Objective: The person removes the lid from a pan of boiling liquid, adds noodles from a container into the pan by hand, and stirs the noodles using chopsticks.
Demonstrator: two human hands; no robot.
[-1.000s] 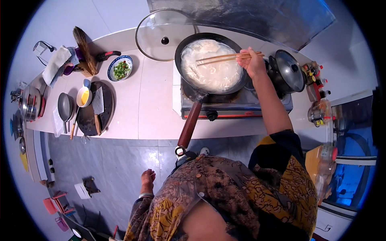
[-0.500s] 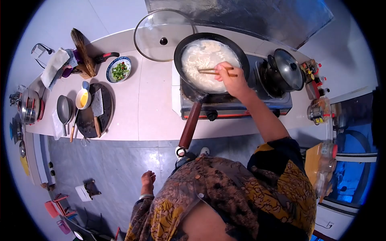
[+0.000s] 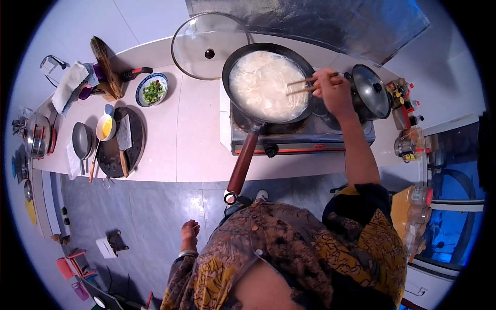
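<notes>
The head view leaves several things hard to make out: cloudy white broth hides the lower part of the noodles [image 3: 263,80], and the wok [image 3: 228,77] covers the burner beneath it. The fingers of the right hand [image 3: 335,94] hide the middle of the wooden chopsticks [image 3: 301,81], and the same hand and its forearm cover part of the stove [image 3: 305,148] beside the lidded pot [image 3: 369,92]. Whether the glass lid [image 3: 199,54] touches the wok behind it cannot be told.

Half a second ago the right hand was over the broth, with the chopstick tips near the middle of the wok. It is now at the wok's right rim, the tips are over the right part of the noodles, and they stand wider apart. Whether the tips touch the surface is unclear. The left hand [image 3: 190,229] is in the same place as before.

The right hand is closed around the chopsticks. The left hand hangs loosely open above the floor, fingers slightly bent, with nothing visible in it.

The noodles lie in the wok on the stove; its brown handle [image 3: 242,166] points toward the person. Well to the left is a patterned bowl [image 3: 139,92] of chopped greens [image 3: 152,93].
</notes>
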